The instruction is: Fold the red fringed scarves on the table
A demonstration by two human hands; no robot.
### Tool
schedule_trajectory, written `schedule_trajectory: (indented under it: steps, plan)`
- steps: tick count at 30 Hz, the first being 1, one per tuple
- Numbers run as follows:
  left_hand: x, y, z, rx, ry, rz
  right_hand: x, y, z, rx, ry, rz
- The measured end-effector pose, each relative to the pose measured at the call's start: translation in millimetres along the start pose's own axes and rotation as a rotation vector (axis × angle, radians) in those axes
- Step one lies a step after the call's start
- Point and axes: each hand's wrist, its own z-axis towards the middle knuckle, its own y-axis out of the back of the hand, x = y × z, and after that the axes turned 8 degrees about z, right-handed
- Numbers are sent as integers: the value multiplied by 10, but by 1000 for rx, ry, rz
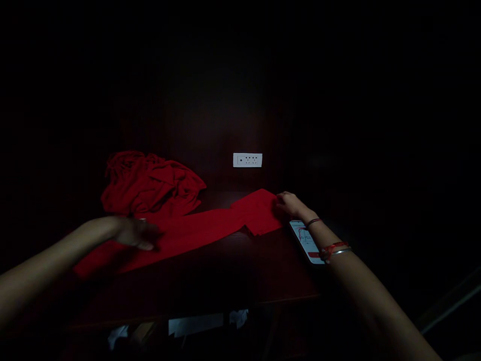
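A long strip of red cloth (203, 230) lies across the dark table, with a squarish folded part at its right end. Over the strip's left part hovers my left hand (137, 234), fingers loosely apart and a little blurred, with nothing visible in it. My right hand (291, 204) is at the right edge of the folded part, its fingers curled down and closed on the cloth's edge. Behind my left hand is a crumpled heap of red cloth (150, 183). A phone (305, 240) with a lit screen lies beneath my right wrist, partly covered by the forearm.
A white wall socket (247, 160) is set in the dark surface behind the table (225, 281). Below the table's front edge, pale paper-like pieces (195, 324) show on a lower level. Most of the surroundings are too dark to make out.
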Motion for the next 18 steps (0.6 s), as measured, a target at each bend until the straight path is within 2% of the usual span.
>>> schedule_trajectory:
  steps: [1, 4, 6, 7, 9, 11, 13, 18]
  plan:
    - [-219, 173, 142, 113, -122, -9, -62, 49, -20, -14, -41, -21]
    - [-897, 537, 666, 68, -283, 8, -146, 73, -161, 9, -76, -69]
    - [-1283, 581, 1040, -5, -210, -75, -113, 13, -291, -16, -88, -96]
    - [-1438, 550, 1217, -56, -146, -122, -81, -25, -353, -47, -121, -107]
    - [-1660, 425, 1524, -79, -95, -159, -8, -95, -447, -128, -246, -84]
    - [-1774, 278, 1744, -50, -67, -178, 48, -139, -486, -189, -411, 33]
    - [-1800, 167, 1867, -19, -51, -197, 80, -164, -469, -184, -517, 200]
    - [-1694, 83, 1917, -22, -78, -235, 92, -277, -298, -153, -538, 452]
